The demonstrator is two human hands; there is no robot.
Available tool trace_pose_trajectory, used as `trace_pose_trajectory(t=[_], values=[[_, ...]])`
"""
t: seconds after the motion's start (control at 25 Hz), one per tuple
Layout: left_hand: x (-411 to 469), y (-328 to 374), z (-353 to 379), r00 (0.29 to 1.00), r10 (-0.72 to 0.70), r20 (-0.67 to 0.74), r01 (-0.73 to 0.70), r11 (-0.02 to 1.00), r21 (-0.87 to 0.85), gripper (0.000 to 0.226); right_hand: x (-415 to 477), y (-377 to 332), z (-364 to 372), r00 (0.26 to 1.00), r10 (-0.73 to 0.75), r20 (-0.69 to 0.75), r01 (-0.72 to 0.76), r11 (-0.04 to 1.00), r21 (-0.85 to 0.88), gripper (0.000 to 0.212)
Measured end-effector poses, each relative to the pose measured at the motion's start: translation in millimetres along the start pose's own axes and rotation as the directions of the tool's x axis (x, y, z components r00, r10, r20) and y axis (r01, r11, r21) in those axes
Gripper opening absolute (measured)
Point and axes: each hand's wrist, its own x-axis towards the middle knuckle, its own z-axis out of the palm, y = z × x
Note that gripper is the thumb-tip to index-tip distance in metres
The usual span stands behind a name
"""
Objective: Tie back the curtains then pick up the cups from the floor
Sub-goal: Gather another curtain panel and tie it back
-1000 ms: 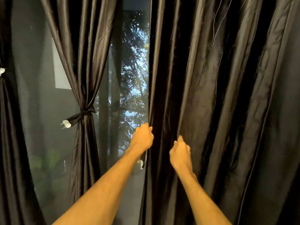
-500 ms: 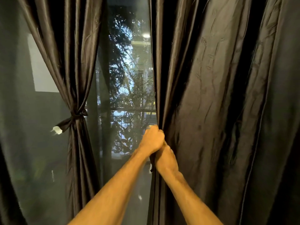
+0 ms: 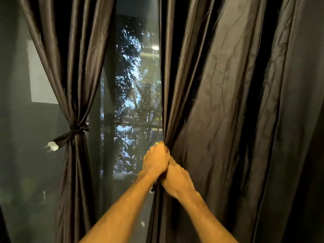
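A wide dark satin curtain (image 3: 219, 120) hangs loose over the right half of the view. My left hand (image 3: 155, 159) grips its left edge at about waist height. My right hand (image 3: 177, 179) sits just below and against the left hand, fingers curled into the same bunch of fabric. To the left, a second dark curtain (image 3: 73, 67) is gathered and bound by a dark tie-back (image 3: 70, 135) with a white tag at its end. No cups are in view.
Between the two curtains a glass window (image 3: 133, 102) shows trees and a lit building outside. A pale rectangle is reflected in the glass at the left.
My right hand moved left from the curtain's face to join the left hand at the edge. Both hands now bunch the fabric together, and the view has shifted slightly.
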Motion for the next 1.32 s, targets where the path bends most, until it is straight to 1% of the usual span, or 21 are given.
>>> trace_pose_trajectory(t=[0.04, 0.08, 0.12, 0.16, 0.2, 0.24, 0.32, 0.36, 0.4, 0.44, 0.48, 0.52, 0.56, 0.64, 0.72, 0.88, 0.92, 1.0, 1.08, 1.2, 1.32], values=[[1, 0, 0, 1.0, -0.017, -0.002, 0.017, 1.0, 0.007, 0.02, -3, 6, -6, 0.999, -0.04, -0.033, 0.039, 0.999, -0.017, 0.065], [1, 2, 1, 1.0, -0.028, -0.008, 0.028, 1.0, 0.011, 0.021, -7, 12, -13, 0.991, -0.086, -0.106, 0.081, 0.996, -0.046, 0.057], [2, 4, 2, 0.999, -0.042, -0.01, 0.042, 0.999, 0.016, 0.022, -9, 20, -18, 0.967, -0.135, -0.216, 0.12, 0.989, -0.083, 0.044], [2, 6, 4, 0.999, -0.051, -0.016, 0.051, 0.998, 0.024, 0.022, -10, 28, -23, 0.918, -0.173, -0.358, 0.14, 0.983, -0.118, 0.032], [3, 8, 6, 0.998, -0.059, -0.016, 0.06, 0.998, 0.03, 0.022, -9, 39, -28, 0.847, -0.175, -0.502, 0.13, 0.984, -0.125, 0.024], [3, 10, 8, 0.998, -0.059, -0.017, 0.059, 0.998, 0.03, 0.021, -10, 49, -34, 0.76, -0.136, -0.636, 0.089, 0.99, -0.105, 0.023], [4, 11, 12, 0.998, -0.058, -0.013, 0.058, 0.998, 0.008, 0.019, -11, 70, -47, 0.586, 0.051, -0.809, -0.08, 0.997, 0.004, 0.031], [5, 11, 13, 0.998, -0.059, -0.017, 0.059, 0.998, 0.002, 0.019, -12, 80, -52, 0.506, 0.185, -0.842, -0.187, 0.977, 0.102, 0.041], [4, 14, 15, 0.998, -0.065, -0.024, 0.065, 0.998, 0.005, 0.02, -14, 91, -57, 0.445, 0.32, -0.837, -0.27, 0.939, 0.215, 0.052], [3, 16, 17, 0.997, -0.073, -0.03, 0.073, 0.997, 0.01, 0.02, -16, 101, -59, 0.407, 0.43, -0.806, -0.322, 0.893, 0.314, 0.064], [4, 16, 17, 0.996, -0.082, -0.034, 0.082, 0.997, 0.008, 0.022, -17, 107, -58, 0.398, 0.504, -0.767, -0.347, 0.856, 0.382, 0.073], [4, 16, 18, 0.995, -0.09, -0.035, 0.09, 0.996, 0.006, 0.023, -18, 111, -56, 0.423, 0.554, -0.717, -0.35, 0.83, 0.435, 0.078], [3, 19, 19, 0.995, -0.094, -0.032, 0.094, 0.996, 0.005, 0.023, -19, 117, -53, 0.469, 0.586, -0.66, -0.337, 0.81, 0.48, 0.076], [2, 26, 24, 0.996, -0.089, -0.026, 0.089, 0.996, -0.001, 0.021, -19, 122, -46, 0.584, 0.59, -0.558, -0.301, 0.795, 0.526, 0.057], [0, 32, 28, 0.997, -0.079, -0.018, 0.079, 0.997, -0.009, 0.019, -20, 115, -39, 0.676, 0.539, -0.503, -0.269, 0.815, 0.513, 0.04], [-8, 52, 37, 0.997, -0.076, -0.033, 0.076, 0.997, -0.021, 0.019, -27, 92, -32, 0.792, 0.4, -0.462, -0.204, 0.886, 0.417, 0.029], [-10, 56, 39, 0.997, -0.074, -0.038, 0.073, 0.997, -0.026, 0.019, -27, 88, -30, 0.831, 0.356, -0.428, -0.186, 0.902, 0.389, 0.029], [-11, 63, 43, 0.997, -0.066, -0.029, 0.065, 0.997, -0.039, 0.017, -25, 82, -27, 0.899, 0.284, -0.334, -0.157, 0.919, 0.361, 0.041], [-11, 69, 47, 0.999, -0.05, -0.007, 0.05, 0.996, -0.072, 0.016, -23, 77, -25, 0.941, 0.209, -0.267, -0.104, 0.928, 0.359, 0.052], [-10, 76, 52, 0.999, -0.022, 0.042, 0.026, 0.993, -0.118, 0.009, -25, 70, -26, 0.972, 0.114, -0.207, -0.038, 0.94, 0.34, 0.057], [-8, 78, 49, 0.994, -0.037, 0.101, 0.051, 0.989, -0.137, 0.016, -24, 64, -28, 0.984, 0.105, -0.146, -0.06, 0.957, 0.284, 0.067]])
